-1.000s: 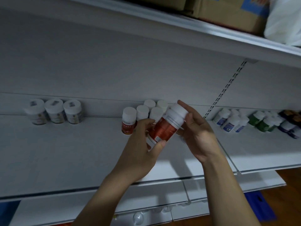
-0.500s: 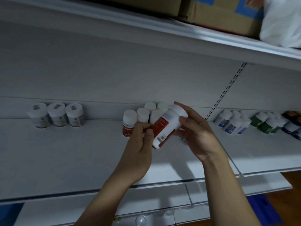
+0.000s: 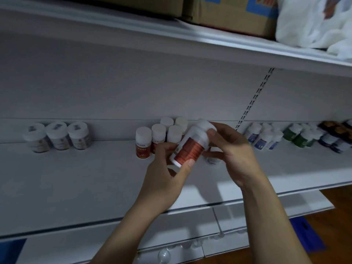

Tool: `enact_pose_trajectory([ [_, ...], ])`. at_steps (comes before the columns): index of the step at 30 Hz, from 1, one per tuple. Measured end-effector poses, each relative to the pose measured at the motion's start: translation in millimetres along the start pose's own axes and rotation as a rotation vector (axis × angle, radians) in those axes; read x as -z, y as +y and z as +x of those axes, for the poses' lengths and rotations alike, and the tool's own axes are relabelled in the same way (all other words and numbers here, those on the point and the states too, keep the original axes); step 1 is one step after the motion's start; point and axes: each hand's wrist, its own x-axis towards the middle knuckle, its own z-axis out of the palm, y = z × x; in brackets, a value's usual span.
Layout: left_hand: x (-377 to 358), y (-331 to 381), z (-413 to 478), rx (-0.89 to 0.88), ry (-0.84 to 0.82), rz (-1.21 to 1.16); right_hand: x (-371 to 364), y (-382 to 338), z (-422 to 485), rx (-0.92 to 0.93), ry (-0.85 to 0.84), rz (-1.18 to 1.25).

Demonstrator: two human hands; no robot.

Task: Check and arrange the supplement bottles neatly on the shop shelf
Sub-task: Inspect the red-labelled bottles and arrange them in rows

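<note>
Both hands hold a white bottle with a red label (image 3: 191, 147), tilted, cap up and to the right, above the white shelf (image 3: 76, 180). My left hand (image 3: 167, 174) pinches its lower end between thumb and fingers. My right hand (image 3: 230, 151) grips the cap end. Behind it stands a cluster of several matching red-label bottles (image 3: 143, 142) with white caps. Another white bottle (image 3: 211, 161) shows partly under my right hand.
Three short white jars (image 3: 59, 137) stand at the back left. Blue-label bottles (image 3: 263, 138), green bottles (image 3: 299, 136) and dark ones (image 3: 335, 138) line the right bay. Cardboard boxes (image 3: 228, 14) and a white plastic bag (image 3: 314, 21) sit on the upper shelf.
The bottle has been turned in my hands: its white printed side faced me half a second ago, now the red side does. Both hands stay at about the same place.
</note>
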Motion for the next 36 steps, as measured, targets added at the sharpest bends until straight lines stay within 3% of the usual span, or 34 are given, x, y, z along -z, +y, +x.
enact_pose_trajectory([
  [9,3,5,-7,0.058,-0.080,-0.318,-3,-3,-8,-0.011,-0.181,0.193],
  [12,9,5,-7,0.100,-0.108,-0.350,-8,-4,-10,-0.029,-0.157,0.218],
  [16,16,3,-8,0.093,-0.175,-0.196,-21,-8,-8,-0.046,-0.024,0.121],
  [23,28,9,-13,0.063,-0.147,0.002,-34,-11,-10,-0.025,-0.015,0.039],
  [25,29,8,-13,0.064,-0.121,0.031,-35,-8,-12,0.026,-0.106,0.020],
  [29,32,-1,-16,0.063,-0.026,0.054,-35,-9,-22,0.152,-0.502,-0.202],
  [31,33,-6,-20,0.054,-0.023,0.063,-33,-11,-25,0.161,-0.589,-0.264],
  [33,34,-8,-23,0.040,-0.036,0.059,-34,-11,-27,0.157,-0.573,-0.223],
  [36,35,-5,-25,0.016,-0.105,0.040,-39,-8,-27,0.100,-0.352,-0.049],
])
